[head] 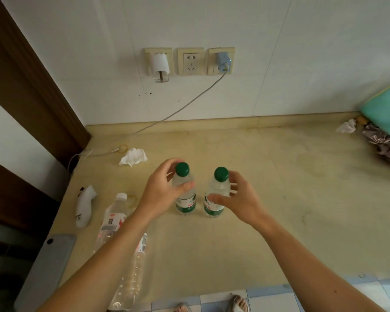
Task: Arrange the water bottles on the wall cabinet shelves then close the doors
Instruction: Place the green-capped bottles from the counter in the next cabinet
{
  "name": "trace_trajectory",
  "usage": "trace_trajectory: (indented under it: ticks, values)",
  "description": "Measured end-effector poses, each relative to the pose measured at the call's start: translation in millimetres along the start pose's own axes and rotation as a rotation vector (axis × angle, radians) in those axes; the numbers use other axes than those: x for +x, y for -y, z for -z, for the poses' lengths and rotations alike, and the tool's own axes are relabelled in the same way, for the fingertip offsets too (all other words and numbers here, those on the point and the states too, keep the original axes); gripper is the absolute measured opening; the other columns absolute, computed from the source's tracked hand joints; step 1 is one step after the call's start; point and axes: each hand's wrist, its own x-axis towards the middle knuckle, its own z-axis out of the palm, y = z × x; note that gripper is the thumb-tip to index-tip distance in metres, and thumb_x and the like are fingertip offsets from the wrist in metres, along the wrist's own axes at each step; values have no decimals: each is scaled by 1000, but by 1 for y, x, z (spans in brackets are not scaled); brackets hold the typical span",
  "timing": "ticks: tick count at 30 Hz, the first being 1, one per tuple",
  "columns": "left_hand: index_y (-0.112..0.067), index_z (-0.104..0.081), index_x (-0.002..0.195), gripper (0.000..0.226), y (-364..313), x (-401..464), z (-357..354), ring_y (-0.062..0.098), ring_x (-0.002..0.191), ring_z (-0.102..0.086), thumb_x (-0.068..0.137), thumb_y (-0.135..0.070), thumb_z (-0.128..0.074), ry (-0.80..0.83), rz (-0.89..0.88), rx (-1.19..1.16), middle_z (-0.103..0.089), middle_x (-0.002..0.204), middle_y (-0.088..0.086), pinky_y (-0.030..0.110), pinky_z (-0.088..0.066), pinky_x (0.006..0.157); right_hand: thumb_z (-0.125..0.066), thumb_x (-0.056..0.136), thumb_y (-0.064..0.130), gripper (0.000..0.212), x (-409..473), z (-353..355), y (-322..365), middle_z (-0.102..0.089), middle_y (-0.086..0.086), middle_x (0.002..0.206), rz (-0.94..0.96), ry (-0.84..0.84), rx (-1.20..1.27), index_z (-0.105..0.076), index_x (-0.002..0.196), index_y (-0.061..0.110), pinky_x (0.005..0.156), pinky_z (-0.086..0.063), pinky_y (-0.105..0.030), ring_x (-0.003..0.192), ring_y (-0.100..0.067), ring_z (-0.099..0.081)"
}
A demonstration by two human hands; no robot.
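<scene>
Clear bottle (131, 273) lies on counter (279, 199) nearest. Left hand (160, 190) fingers grip left green-capped bottle (185, 199); right hand (239, 199) fingers grip right green-capped bottle (215, 199); both upright, mid-counter.

Two green-capped bottles (186, 194) (215, 197) upright side by side; two clear bottles (113, 221) (133, 273) lying flat

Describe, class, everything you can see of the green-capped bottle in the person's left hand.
The left bottle is small, clear plastic, with a dark green screw cap and a green-and-white label low on its body. It stands upright on the beige counter, cap on, beside a matching bottle. The left hand grips its shoulder, thumb in front, fingers curled behind the neck.
</scene>
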Motion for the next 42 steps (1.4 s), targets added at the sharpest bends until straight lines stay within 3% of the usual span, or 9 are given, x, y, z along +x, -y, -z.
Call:
trace_trajectory:
  ticks: [3,6,10,14,22,29,33,36,42]
  values:
    - [-32,-50,136,88,23,-8,-10,8,130,-52,60,-48,-91,8,93,-45,-59,134,-11,42,-42,112,-94,67,31,86,2,-3,-19,-59,17,123,-87,62,34,-46,138,29,80,-51,-19,106,-3,-61]
    - [-39,-44,138,94,47,-15,-22,4,129,-51,58,-50,-93,29,176,-62,-56,136,-14,39,-43,111,-94,67,24,81,5,-8,-34,-60,11,125,-140,77,98,-50,135,25,83,-53,-25,110,-12,-63]
    - [-47,-44,131,82,70,-19,-38,-7,116,-57,65,-43,-93,16,216,-94,-61,122,-29,28,-50,98,-91,70,13,67,7,-20,-46,-65,15,117,-134,69,126,-54,122,33,68,-53,-11,101,-2,-64]
    - [-49,-47,125,72,78,-20,-45,-6,111,-61,69,-37,-91,-67,193,-101,-64,119,-27,13,-52,85,-90,71,7,67,5,-31,-54,-69,26,101,-102,4,144,-52,112,44,66,-50,-6,90,14,-64]
    - [-36,-55,118,62,68,-16,-43,-5,101,-65,69,-25,-92,-111,163,-125,-68,107,-25,12,-51,80,-90,71,11,64,-5,-40,-48,-72,24,104,-76,-113,198,-57,118,39,68,-53,-10,93,5,-68]
    - [-33,-59,117,59,-6,3,-29,0,98,-69,69,-25,-93,-41,40,-251,-72,108,-19,11,-53,74,-92,69,16,54,-24,-4,9,-74,15,105,27,-292,266,-63,113,28,70,-54,-13,94,2,-69]
    - [-31,-61,123,61,-76,16,-31,6,102,-70,71,-24,-92,17,-142,-269,-73,113,-13,19,-57,79,-92,68,17,53,-40,44,60,-76,9,105,157,-389,271,-66,114,25,79,-58,-25,100,-8,-70]
    - [-36,-60,123,60,-136,24,-37,7,104,-69,71,-30,-91,46,-273,-268,-72,115,-14,26,-57,84,-93,65,23,54,-54,87,98,-77,11,103,264,-486,258,-69,114,25,76,-58,-20,97,-5,-72]
    - [-37,-64,116,57,-265,36,-52,3,100,-69,64,-44,-87,-16,-464,-303,-73,111,-16,11,-53,73,-92,64,42,50,-80,179,177,-77,14,100,496,-595,240,-70,107,31,74,-57,-19,95,-6,-72]
